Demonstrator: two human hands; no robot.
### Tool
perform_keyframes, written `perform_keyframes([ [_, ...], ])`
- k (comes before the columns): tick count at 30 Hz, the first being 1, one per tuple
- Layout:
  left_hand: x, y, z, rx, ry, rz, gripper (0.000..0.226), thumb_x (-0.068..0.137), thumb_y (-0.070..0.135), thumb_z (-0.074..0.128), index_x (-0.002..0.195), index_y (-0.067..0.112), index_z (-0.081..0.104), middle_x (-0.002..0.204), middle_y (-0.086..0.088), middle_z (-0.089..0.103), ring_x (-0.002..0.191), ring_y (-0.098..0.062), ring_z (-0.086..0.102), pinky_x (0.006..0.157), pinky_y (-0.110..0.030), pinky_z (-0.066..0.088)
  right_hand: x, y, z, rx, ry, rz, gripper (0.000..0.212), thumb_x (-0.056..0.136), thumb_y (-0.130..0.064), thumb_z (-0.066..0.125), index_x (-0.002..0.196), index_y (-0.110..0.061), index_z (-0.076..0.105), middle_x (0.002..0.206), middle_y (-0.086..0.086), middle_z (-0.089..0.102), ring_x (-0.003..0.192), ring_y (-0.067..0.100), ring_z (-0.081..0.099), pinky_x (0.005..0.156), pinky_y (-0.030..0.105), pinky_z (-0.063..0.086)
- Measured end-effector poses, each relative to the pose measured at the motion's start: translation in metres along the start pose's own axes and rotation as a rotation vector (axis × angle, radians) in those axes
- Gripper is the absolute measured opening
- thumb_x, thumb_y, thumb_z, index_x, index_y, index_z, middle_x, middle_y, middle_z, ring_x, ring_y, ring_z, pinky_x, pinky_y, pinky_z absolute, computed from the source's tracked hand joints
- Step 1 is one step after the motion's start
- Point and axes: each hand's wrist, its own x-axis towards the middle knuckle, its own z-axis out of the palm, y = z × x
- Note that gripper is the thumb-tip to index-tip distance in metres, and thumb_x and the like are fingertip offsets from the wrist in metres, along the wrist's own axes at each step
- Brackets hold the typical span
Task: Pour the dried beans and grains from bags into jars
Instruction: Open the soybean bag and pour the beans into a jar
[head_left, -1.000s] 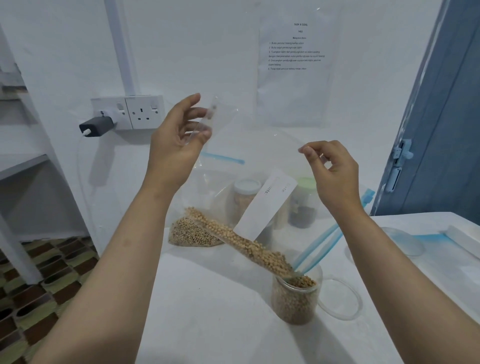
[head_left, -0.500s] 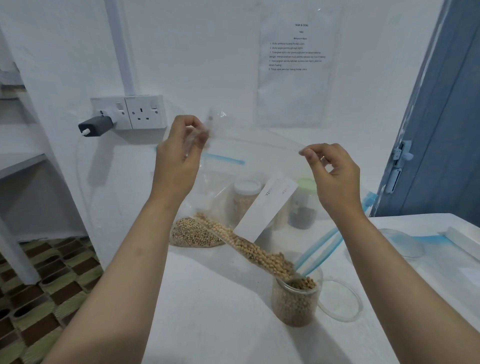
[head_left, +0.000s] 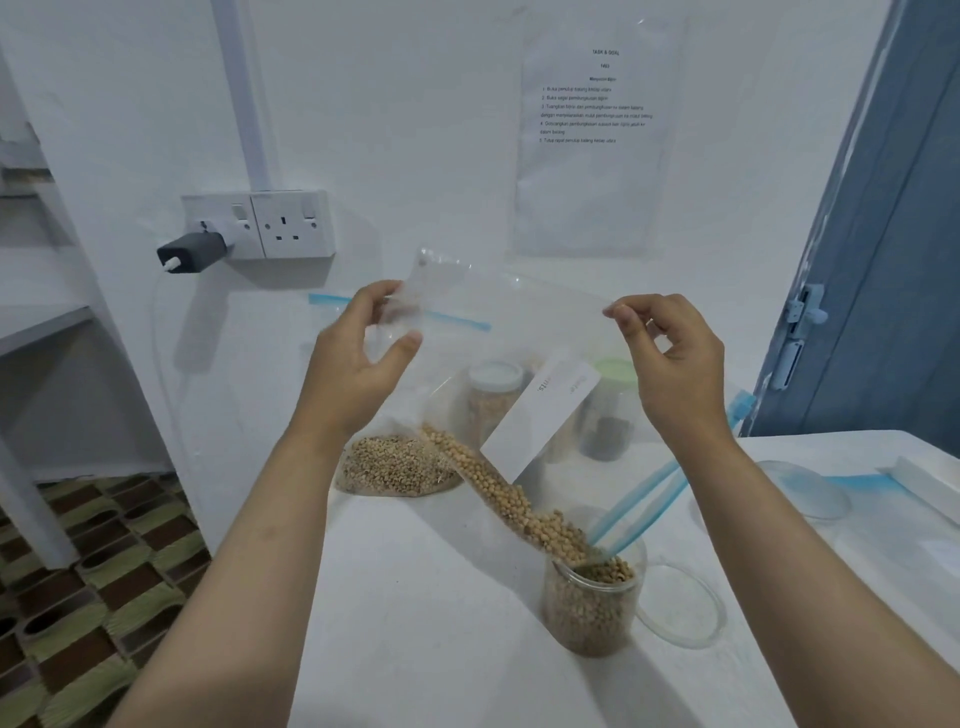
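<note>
Both hands (head_left: 358, 364) (head_left: 675, 364) pinch the tilted bag (head_left: 519, 332) (beans (head_left: 514, 504) sliding down into the jar (head_left: 592, 608))

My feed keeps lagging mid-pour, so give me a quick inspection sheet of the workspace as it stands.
Surface: white table, bare near the front edge.
Job's things: clear zip bag held upside down, beans sliding into the open jar, which is nearly full; second bag of grain lying behind; two lidded jars at the wall.
Clutter: clear lid beside the jar; another clear lid to the right.
Hands: left hand and right hand each pinch a bottom corner of the bag.
Cables: charger plugged into the wall socket, white cable hanging down.
Surroundings: printed sheet on wall; blue door at right.
</note>
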Motion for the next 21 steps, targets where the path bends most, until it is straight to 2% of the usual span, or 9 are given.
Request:
perform_keyframes([
  [3,-0.009,-0.021,0.009,0.047,0.019,-0.042,0.033,0.090,0.021,0.067,0.118,0.033,0.056,0.112,0.010,0.064,0.102,0.013,0.054,0.088,0.000,0.035,-0.001,0.000,0.000,0.006,0.004,-0.029,0.009,0.098,-0.025,0.061,0.093,-0.026,0.069,0.093,-0.003,0.066,0.084,0.010,0.056,0.079,0.017,0.044],
  [5,-0.013,-0.030,0.015,0.093,0.063,-0.030,0.015,0.095,0.016,0.063,0.108,0.023,0.062,0.106,0.002,0.067,0.095,0.013,0.055,0.085,-0.001,0.036,-0.002,0.000,-0.001,0.014,0.006,-0.033,0.009,0.098,-0.024,0.062,0.093,-0.026,0.069,0.093,-0.002,0.066,0.084,0.012,0.057,0.079,0.018,0.044],
  [8,-0.012,-0.033,0.017,0.093,0.096,-0.022,0.010,0.098,0.013,0.057,0.098,0.023,0.060,0.102,0.001,0.066,0.093,0.013,0.054,0.084,-0.002,0.036,-0.003,0.001,-0.001,0.006,-0.006,-0.038,0.009,0.098,-0.024,0.062,0.094,-0.024,0.070,0.093,-0.003,0.066,0.085,0.012,0.057,0.079,0.019,0.045],
  [11,-0.008,-0.032,0.017,0.020,0.119,-0.041,0.011,0.101,0.019,0.052,0.100,0.029,0.056,0.102,0.008,0.063,0.096,0.002,0.058,0.087,-0.014,0.044,-0.004,0.002,-0.002,0.025,-0.006,-0.033,0.010,0.098,-0.022,0.061,0.094,-0.022,0.071,0.093,-0.001,0.066,0.085,0.014,0.058,0.080,0.021,0.045],
  [13,-0.007,-0.028,0.017,-0.014,0.118,-0.044,0.012,0.103,0.021,0.047,0.101,0.031,0.051,0.095,0.014,0.060,0.080,-0.005,0.056,0.077,-0.018,0.044,-0.005,0.003,-0.003,0.034,-0.001,-0.034,0.010,0.098,-0.022,0.061,0.094,-0.022,0.071,0.093,0.001,0.067,0.086,0.016,0.059,0.080,0.022,0.045],
  [15,-0.005,-0.022,0.017,0.013,0.114,-0.013,0.011,0.105,0.021,0.042,0.102,0.031,0.045,0.089,0.011,0.058,0.062,-0.006,0.042,0.061,-0.019,0.037,-0.005,0.003,-0.003,0.034,0.004,-0.029,0.011,0.098,-0.022,0.061,0.094,-0.024,0.070,0.093,0.000,0.067,0.087,0.016,0.059,0.081,0.022,0.045],
  [16,-0.004,-0.019,0.017,0.034,0.114,0.011,0.009,0.105,0.023,0.041,0.103,0.030,0.044,0.089,0.008,0.059,0.058,-0.007,0.039,0.058,-0.020,0.034,-0.006,0.004,-0.004,0.032,0.007,-0.023,0.011,0.098,-0.022,0.060,0.094,-0.024,0.070,0.093,-0.001,0.066,0.087,0.015,0.059,0.081,0.021,0.045],
  [19,0.000,-0.012,0.015,0.054,0.109,0.061,0.007,0.106,0.023,0.039,0.104,0.028,0.044,0.092,0.002,0.062,0.060,-0.005,0.043,0.061,-0.018,0.035,-0.006,0.005,-0.005,0.035,0.017,-0.007,0.011,0.099,-0.022,0.060,0.094,-0.025,0.070,0.093,-0.002,0.066,0.087,0.015,0.059,0.081,0.019,0.044],
  [21,0.004,-0.009,0.014,0.048,0.106,0.072,0.008,0.105,0.019,0.039,0.107,0.025,0.046,0.090,0.001,0.062,0.070,0.000,0.049,0.067,-0.015,0.037,-0.006,0.006,-0.005,0.039,0.020,-0.001,0.011,0.099,-0.022,0.060,0.094,-0.025,0.070,0.093,-0.003,0.066,0.087,0.015,0.058,0.081,0.018,0.043],
])
